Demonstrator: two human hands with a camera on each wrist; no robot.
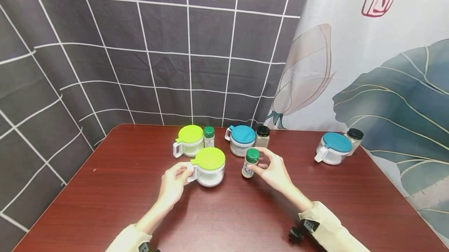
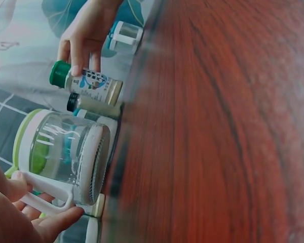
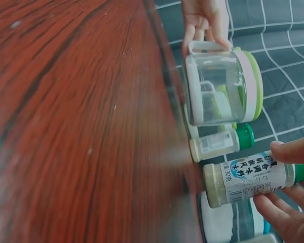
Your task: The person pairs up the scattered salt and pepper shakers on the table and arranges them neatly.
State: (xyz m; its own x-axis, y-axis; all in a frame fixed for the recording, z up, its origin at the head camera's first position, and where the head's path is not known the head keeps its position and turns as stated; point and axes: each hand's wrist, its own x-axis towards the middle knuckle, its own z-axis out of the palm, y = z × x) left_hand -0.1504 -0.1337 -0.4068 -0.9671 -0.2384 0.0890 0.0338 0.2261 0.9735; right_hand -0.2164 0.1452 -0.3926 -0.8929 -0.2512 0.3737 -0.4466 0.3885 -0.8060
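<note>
My left hand (image 1: 174, 182) grips the white handle of a clear seasoning jar (image 1: 210, 176) with a lime-green lid. In the left wrist view the thumb and fingers pinch that handle (image 2: 53, 190). To its right, my right hand (image 1: 275, 169) holds a small seasoning bottle (image 1: 247, 169) with a green cap, thumb on one side and fingers on the other. Its printed white label (image 3: 256, 174) shows in the right wrist view, with pale powder inside. Behind the held jar stand another green-lidded jar (image 1: 190, 143) and another green-capped bottle (image 1: 209, 138), side by side.
A blue-lidded jar (image 1: 242, 143) and a black-capped bottle (image 1: 262, 136) stand at the back middle of the reddish-brown table (image 1: 122, 185). Another blue-lidded jar (image 1: 333, 148) and black-capped bottle (image 1: 354, 141) stand at the right. A dark grid-patterned curtain (image 1: 168, 69) hangs behind.
</note>
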